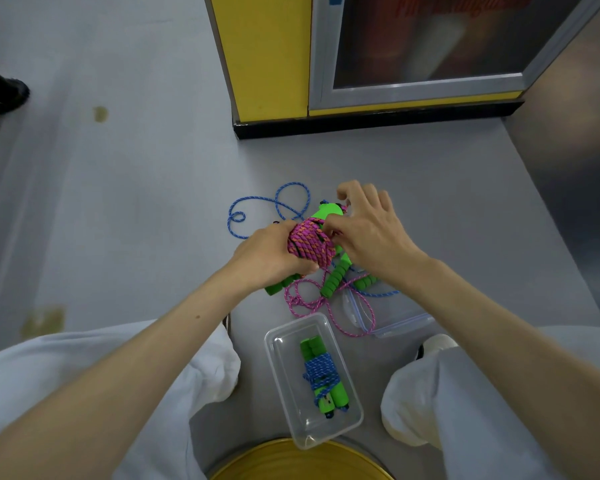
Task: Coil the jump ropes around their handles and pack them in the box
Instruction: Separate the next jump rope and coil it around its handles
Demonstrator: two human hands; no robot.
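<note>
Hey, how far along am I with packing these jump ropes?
One done: a blue coiled rope lies in the box. In hand: the left hand grips the pink rope while the right hand pinches it; its tail trails on the floor. Left: a loose blue rope beyond the hands.

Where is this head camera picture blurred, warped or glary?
Head view: motion blur smears the raised fingers of the right hand, while the left hand and pink rope look sharp; wide-angle warp bows the edge of the yellow cabinet; the glass panel is soft with hazy reflections; small glare spots sit on the rim of the clear box; lighting even, shadows faint.
</note>
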